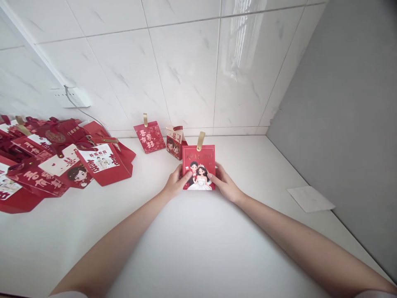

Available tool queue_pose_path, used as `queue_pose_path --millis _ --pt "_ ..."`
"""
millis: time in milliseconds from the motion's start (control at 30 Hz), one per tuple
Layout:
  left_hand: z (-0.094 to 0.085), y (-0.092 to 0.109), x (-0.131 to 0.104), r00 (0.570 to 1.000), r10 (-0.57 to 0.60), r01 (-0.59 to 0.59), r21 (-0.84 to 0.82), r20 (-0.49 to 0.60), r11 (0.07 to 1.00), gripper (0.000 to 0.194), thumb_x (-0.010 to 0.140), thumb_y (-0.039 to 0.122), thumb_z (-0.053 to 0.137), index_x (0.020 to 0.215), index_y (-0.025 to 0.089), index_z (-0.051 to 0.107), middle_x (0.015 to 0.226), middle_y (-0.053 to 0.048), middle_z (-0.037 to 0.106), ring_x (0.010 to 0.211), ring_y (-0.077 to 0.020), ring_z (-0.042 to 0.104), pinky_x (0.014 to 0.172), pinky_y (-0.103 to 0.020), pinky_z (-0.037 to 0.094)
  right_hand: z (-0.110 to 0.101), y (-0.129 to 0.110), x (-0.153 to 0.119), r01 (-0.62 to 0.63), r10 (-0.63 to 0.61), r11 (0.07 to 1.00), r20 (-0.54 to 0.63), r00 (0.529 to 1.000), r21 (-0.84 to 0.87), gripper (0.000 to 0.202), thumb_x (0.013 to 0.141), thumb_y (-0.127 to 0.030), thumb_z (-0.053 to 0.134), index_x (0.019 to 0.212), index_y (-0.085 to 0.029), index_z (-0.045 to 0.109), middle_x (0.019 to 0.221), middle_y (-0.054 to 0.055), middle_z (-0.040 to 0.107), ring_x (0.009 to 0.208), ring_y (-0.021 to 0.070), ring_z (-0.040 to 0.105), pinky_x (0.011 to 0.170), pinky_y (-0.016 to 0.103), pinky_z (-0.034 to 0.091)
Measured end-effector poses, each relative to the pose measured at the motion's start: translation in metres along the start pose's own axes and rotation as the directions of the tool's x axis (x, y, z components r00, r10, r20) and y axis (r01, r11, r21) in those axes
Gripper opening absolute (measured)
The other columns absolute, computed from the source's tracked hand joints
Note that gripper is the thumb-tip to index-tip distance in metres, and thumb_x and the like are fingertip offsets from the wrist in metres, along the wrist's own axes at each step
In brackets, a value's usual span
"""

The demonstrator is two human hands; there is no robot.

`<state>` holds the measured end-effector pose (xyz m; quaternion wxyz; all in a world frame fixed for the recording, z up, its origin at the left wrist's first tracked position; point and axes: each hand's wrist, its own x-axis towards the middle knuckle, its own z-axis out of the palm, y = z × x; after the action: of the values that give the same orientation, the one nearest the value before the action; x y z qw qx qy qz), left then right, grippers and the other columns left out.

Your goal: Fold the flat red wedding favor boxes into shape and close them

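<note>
Between my two hands stands a red gift box printed with a cartoon bride and groom, a gold ribbon loop at its top. My left hand grips its left side, thumb on the front and fingers hidden behind. On the opposite side my right hand holds it the same way. Just behind it, to the left, is a small red-and-white gift box with cartoon faces. Farther left, a red gift box with white characters leans near the wall, its gold loop upright.
A heap of red gift boxes covers the left of the white table. A wall socket with a grey cable sits above the heap. Tiled wall bounds the back. A white paper packet lies at the right edge.
</note>
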<state>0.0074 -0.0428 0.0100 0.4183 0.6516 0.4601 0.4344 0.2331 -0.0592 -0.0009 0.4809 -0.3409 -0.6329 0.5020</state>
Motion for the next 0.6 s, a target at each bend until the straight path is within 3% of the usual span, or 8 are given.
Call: queue_pose_path --millis 67,167,367,500,600 --pt "-0.002 -0.002 0.002 0.996 -0.048 0.044 -0.065 -0.071 0.997 0.058 0.088 0.064 0.051 0.125 0.019 0.059 0.124 -0.009 0.069 0.112 -0.0271 0.066 0.096 -0.038 0.052 -0.004 0.006 0.004 -0.093 0.088 0.995 0.144 0.986 0.028 0.072 0.092 -0.054 0.058 0.151 -0.027 0.027 0.143 0.012 0.054 0.124 0.0267 0.057 0.108 0.048 0.046" --pt "-0.004 -0.001 0.002 0.992 -0.085 0.078 -0.074 -0.092 0.994 0.063 0.091 0.068 0.040 0.123 0.019 0.062 0.122 -0.008 0.071 0.111 -0.0264 0.067 0.097 -0.037 0.051 -0.010 0.006 0.006 -0.095 0.100 0.995 0.202 0.974 -0.033 0.075 0.090 -0.054 0.061 0.152 -0.027 0.028 0.136 0.009 0.059 0.125 0.0261 0.057 0.110 0.047 0.043" --pt "-0.014 0.001 0.004 0.999 -0.037 0.036 -0.088 -0.004 0.995 0.057 0.088 0.064 0.050 0.125 0.021 0.059 0.124 -0.006 0.069 0.115 -0.0262 0.065 0.099 -0.037 0.051 -0.012 -0.001 0.005 -0.031 0.049 0.997 0.250 0.967 -0.077 0.076 0.094 -0.057 0.053 0.156 -0.031 0.019 0.149 0.005 0.050 0.132 0.0249 0.052 0.114 0.044 0.039" --pt "-0.029 -0.004 0.011 0.993 -0.066 0.085 -0.196 0.099 0.977 0.056 0.076 0.053 0.072 0.118 0.021 0.054 0.114 -0.008 0.072 0.101 -0.0264 0.070 0.087 -0.040 0.057 -0.011 0.003 0.005 -0.056 0.063 0.998 0.213 0.975 -0.036 0.080 0.092 -0.058 0.055 0.156 -0.031 0.016 0.150 0.008 0.047 0.133 0.0244 0.051 0.113 0.045 0.040" --pt "-0.034 -0.007 0.013 0.991 -0.060 0.083 -0.201 0.121 0.976 0.051 0.076 0.049 0.074 0.114 0.020 0.056 0.117 -0.009 0.070 0.105 -0.0268 0.068 0.088 -0.040 0.056 -0.011 0.010 0.005 -0.103 0.100 0.994 0.114 0.989 0.023 0.079 0.088 -0.056 0.064 0.149 -0.030 0.021 0.141 0.012 0.055 0.123 0.0240 0.058 0.106 0.047 0.045"
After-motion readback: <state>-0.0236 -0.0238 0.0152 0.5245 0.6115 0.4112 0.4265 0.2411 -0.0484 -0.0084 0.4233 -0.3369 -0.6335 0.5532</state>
